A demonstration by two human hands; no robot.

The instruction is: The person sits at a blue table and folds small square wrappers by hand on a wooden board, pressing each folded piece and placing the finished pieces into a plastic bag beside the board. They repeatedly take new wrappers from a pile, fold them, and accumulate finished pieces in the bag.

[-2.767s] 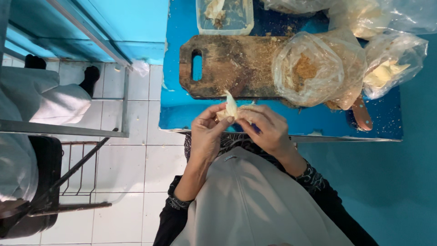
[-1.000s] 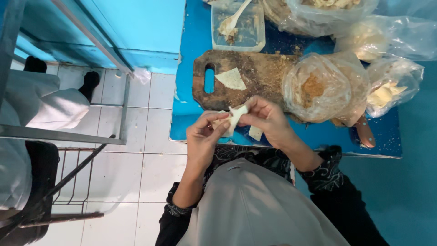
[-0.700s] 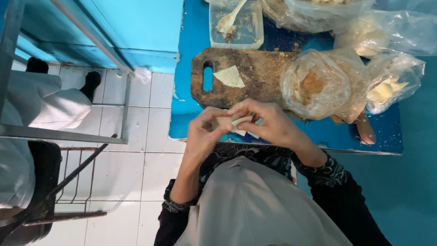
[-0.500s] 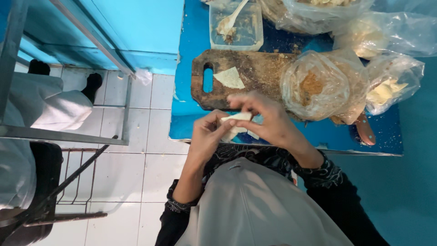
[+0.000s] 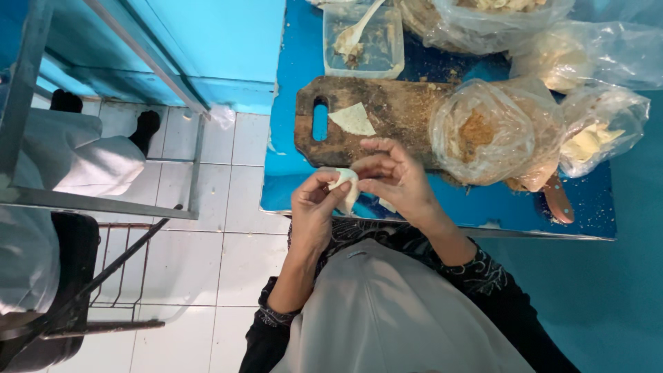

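Both hands meet over the near edge of the blue table [image 5: 483, 207]. My left hand [image 5: 314, 207] and my right hand [image 5: 394, 178] pinch a small pale piece of folded dough [image 5: 344, 188] between their fingertips. Just beyond them lies a dark wooden cutting board [image 5: 394, 114] with a handle slot, dusted with crumbs. A flat triangular dough sheet [image 5: 353, 119] rests on the board. Another pale scrap shows under my right hand on the table.
A clear plastic tub [image 5: 364, 41] with a spoon stands behind the board. Several plastic bags [image 5: 483, 135] of crumbs and pale pieces crowd the right side. A brown-handled utensil [image 5: 556, 199] lies near the front edge. To the left, white floor tiles, a metal frame [image 5: 103, 204] and another person's legs [image 5: 69, 152].
My hands have kept working the dough piece, turning and folding it; it now stands more upright between my fingertips. The view has shifted slightly.
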